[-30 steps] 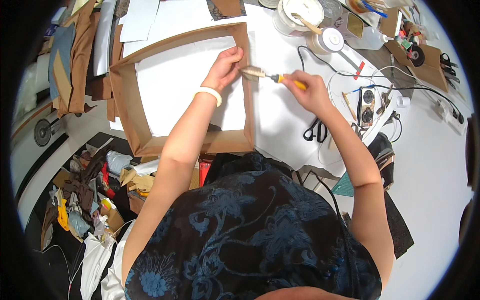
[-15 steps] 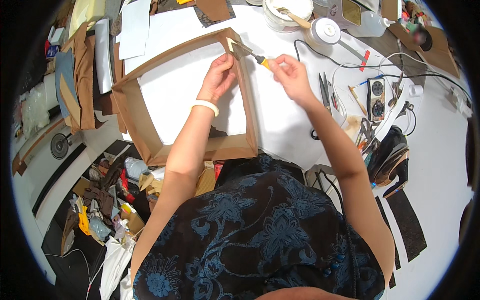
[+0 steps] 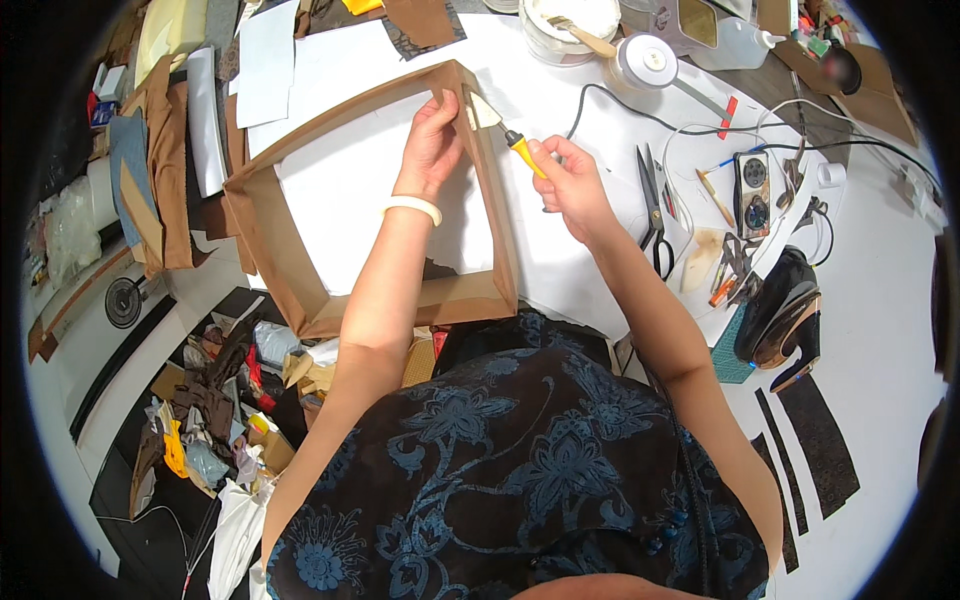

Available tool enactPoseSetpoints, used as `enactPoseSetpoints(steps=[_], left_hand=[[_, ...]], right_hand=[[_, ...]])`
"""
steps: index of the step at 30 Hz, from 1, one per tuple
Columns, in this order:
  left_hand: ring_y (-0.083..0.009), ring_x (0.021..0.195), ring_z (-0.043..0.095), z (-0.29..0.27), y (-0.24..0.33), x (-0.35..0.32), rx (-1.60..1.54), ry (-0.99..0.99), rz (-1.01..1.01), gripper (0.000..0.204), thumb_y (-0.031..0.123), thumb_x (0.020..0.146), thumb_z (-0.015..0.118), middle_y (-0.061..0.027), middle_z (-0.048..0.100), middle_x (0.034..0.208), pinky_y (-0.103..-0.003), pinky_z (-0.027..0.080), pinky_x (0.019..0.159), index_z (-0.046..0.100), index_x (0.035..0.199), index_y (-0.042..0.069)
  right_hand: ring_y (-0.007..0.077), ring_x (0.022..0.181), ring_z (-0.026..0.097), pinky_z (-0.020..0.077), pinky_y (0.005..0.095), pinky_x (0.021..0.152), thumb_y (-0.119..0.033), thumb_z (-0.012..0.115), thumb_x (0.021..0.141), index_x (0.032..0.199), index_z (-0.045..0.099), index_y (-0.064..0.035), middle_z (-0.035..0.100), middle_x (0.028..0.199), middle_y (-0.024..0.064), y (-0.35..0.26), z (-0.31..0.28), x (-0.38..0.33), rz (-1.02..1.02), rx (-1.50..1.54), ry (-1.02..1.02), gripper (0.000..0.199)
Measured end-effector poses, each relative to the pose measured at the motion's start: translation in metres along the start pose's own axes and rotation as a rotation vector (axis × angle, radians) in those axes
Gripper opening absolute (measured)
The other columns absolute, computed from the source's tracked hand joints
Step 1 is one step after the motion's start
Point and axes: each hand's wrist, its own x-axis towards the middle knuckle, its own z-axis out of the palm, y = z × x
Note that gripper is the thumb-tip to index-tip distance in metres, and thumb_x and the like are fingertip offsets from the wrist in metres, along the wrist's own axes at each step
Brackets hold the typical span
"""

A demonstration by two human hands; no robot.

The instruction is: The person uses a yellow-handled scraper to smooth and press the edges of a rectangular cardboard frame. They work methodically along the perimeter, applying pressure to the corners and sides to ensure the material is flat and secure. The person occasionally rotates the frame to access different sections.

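Note:
A shallow rectangular frame, its walls wrapped in brown material, lies open side up before me. My left hand is inside it, thumb and fingers closed at the right wall near the far right corner. A pale bangle circles that wrist. My right hand is closed on the yellow-and-black handle of a palette knife, just outside the same wall. The knife's flat, pointed blade lies against the wall's outer face near the corner. How far my left fingertips reach round the wall is hidden.
A tub of white paste with a brush across it stands far right, beside a lidded jar. Scissors, cables and small tools lie to the right, near a black clothes iron. Scraps fill the lower left.
My right hand and the palette knife have shifted slightly toward me, the blade sliding along the wall away from the corner. My left thumb has moved up the wall. The view has shifted slightly.

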Motion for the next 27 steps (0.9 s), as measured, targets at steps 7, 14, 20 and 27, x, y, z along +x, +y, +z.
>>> enactPoseSetpoints(steps=[7, 14, 20, 27], left_hand=[[-0.0154, 0.1, 0.063, 0.008, 0.004, -0.002, -0.018, -0.011, -0.021, 0.026, 0.025, 0.1, 0.064, -0.0055, 0.068, 0.107, -0.031, 0.05, 0.094, 0.064, 0.114, 0.002], [-0.0143, 0.097, 0.062, 0.017, 0.012, -0.003, -0.034, 0.035, -0.023, 0.027, 0.026, 0.1, 0.064, -0.0043, 0.068, 0.104, -0.03, 0.05, 0.092, 0.064, 0.114, 0.004], [-0.0126, 0.096, 0.061, 0.013, 0.012, 0.006, -0.012, 0.036, -0.007, 0.022, 0.025, 0.1, 0.065, -0.0015, 0.067, 0.102, -0.029, 0.049, 0.091, 0.064, 0.109, 0.006], [-0.0124, 0.097, 0.062, 0.011, 0.011, 0.007, 0.013, -0.001, -0.019, 0.02, 0.027, 0.102, 0.061, -0.0009, 0.067, 0.102, -0.031, 0.05, 0.092, 0.064, 0.107, 0.008]], right_hand=[[0.0032, 0.045, 0.032, 0.0226, 0.0236, 0.041, -0.033, 0.069, 0.097, 0.088, 0.06, -0.0109, 0.053, 0.06, -0.002, -0.021, 0.014, 0.014, -0.176, -0.236, 0.1, 0.025], [0.0023, 0.047, 0.03, 0.0211, 0.0219, 0.041, -0.035, 0.069, 0.097, 0.091, 0.059, -0.0114, 0.051, 0.061, -0.0016, -0.019, 0.01, 0.016, -0.038, -0.06, 0.046, 0.026], [0.0005, 0.046, 0.024, 0.0171, 0.0201, 0.042, -0.035, 0.065, 0.1, 0.09, 0.056, -0.0141, 0.044, 0.061, -0.0056, -0.037, 0.02, 0.021, 0.034, -0.059, 0.052, 0.025], [0.0009, 0.046, 0.025, 0.0173, 0.0201, 0.041, -0.036, 0.065, 0.099, 0.09, 0.054, -0.0136, 0.044, 0.061, -0.0051, -0.047, 0.021, 0.034, 0.013, -0.088, 0.026, 0.027]])
